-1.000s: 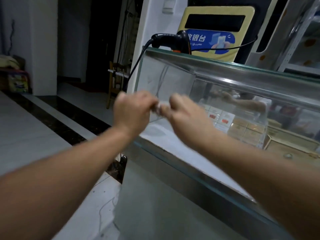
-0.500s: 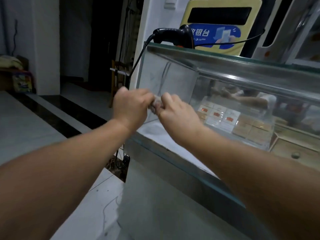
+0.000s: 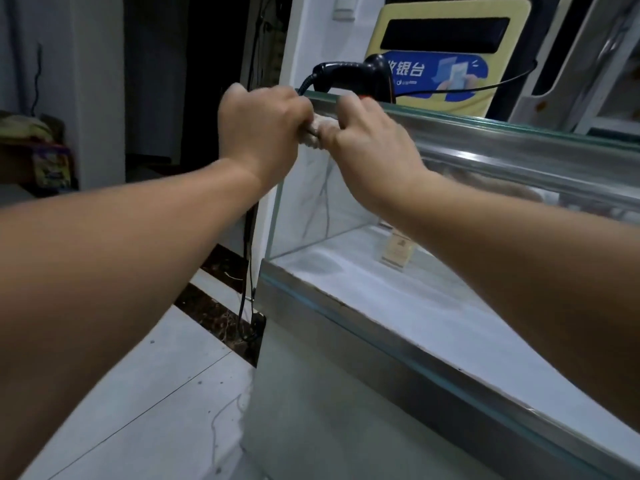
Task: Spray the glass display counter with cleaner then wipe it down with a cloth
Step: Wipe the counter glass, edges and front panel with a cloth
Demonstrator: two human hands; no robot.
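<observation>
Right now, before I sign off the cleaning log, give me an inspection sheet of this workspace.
Surface: glass display counter, metal-edged, with a white shelf visible through the glass.
Job's things: crumpled cloth at the counter's top corner; no spray bottle seen.
Clutter: black scanner on the countertop; small box inside the case.
Hands: left hand and right hand both grip the cloth.
Cables: scanner cable hangs down the counter's end to the floor.
Surroundings: yellow sign behind the counter; tiled floor with a dark stripe.
</observation>
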